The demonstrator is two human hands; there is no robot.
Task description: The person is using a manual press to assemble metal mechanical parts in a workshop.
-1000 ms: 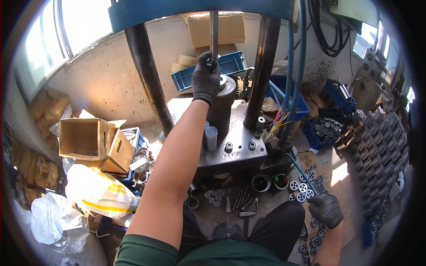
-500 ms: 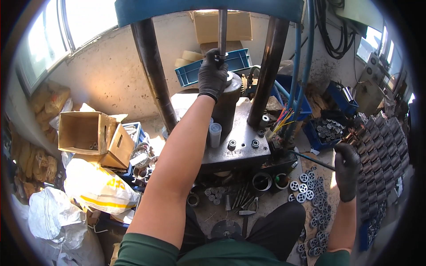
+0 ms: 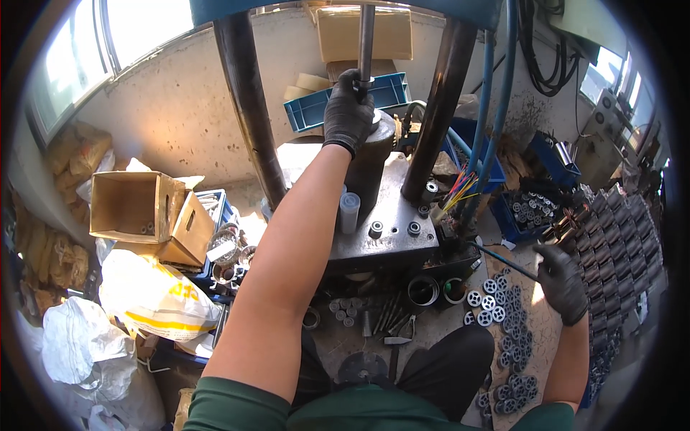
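Note:
My left hand (image 3: 348, 115), in a dark glove, reaches up to the lower end of an upright steel rod (image 3: 366, 36). Its fingers close on a small metal ring (image 3: 366, 83) at the rod's tip, just above a thick dark cylinder (image 3: 370, 165) on the press's steel block. My right hand (image 3: 563, 284), also gloved, is closed around the outer end of a thin blue lever (image 3: 503, 260) that juts from beside the block; its palm hides the lever's tip. A translucent plastic bottle (image 3: 349, 212) and small bearing-like parts (image 3: 376, 229) stand on the block.
Dark press columns (image 3: 248, 108) flank the rod, with blue hoses (image 3: 496, 108) at right. Many spoked metal wheels (image 3: 516, 337) lie on the floor; stacked dark metal parts (image 3: 622, 251) rise beyond my right hand. Cardboard boxes (image 3: 129, 205) and sacks (image 3: 154, 294) fill the left.
The view has shifted slightly. My right hand has tilted, its fingers swinging left around the lever's end. My left hand stays at the ring under the rod.

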